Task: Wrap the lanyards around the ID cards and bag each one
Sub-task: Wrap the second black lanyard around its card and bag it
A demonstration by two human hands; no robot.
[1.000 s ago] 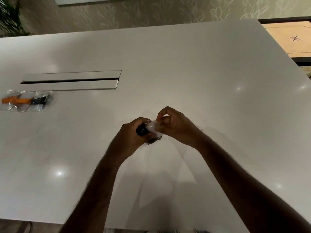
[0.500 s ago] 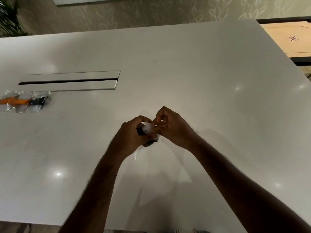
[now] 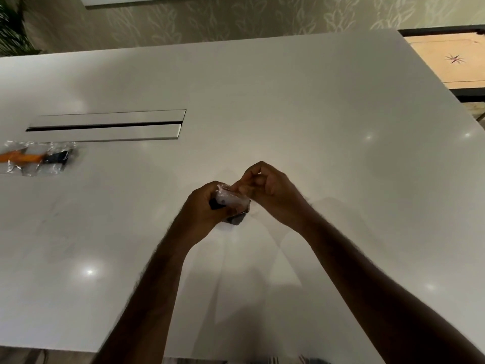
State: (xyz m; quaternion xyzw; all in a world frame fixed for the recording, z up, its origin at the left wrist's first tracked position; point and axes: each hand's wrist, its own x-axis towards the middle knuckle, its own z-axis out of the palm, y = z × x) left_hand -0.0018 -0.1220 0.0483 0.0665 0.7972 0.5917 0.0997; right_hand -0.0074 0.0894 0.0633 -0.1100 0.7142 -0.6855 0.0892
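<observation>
Over the middle of the white table (image 3: pixel 288 114), my left hand (image 3: pixel 202 208) grips a black wrapped lanyard bundle with its ID card (image 3: pixel 235 218), partly inside a small clear plastic bag (image 3: pixel 228 199). My right hand (image 3: pixel 265 190) pinches the bag's upper edge with curled fingers, close against my left hand. Most of the bundle is hidden by my fingers. At the far left lie two filled clear bags side by side: one with an orange lanyard (image 3: pixel 19 157), one with a black lanyard (image 3: pixel 56 157).
A long cable slot with metal flaps (image 3: pixel 105 124) is set into the table behind the finished bags. A wooden game board (image 3: pixel 446 61) stands past the table's right edge. Patterned wall runs behind.
My hands stay together at the table's middle. The clear bag has shifted slightly over the black bundle, and my right fingers have re-pinched its edge.
</observation>
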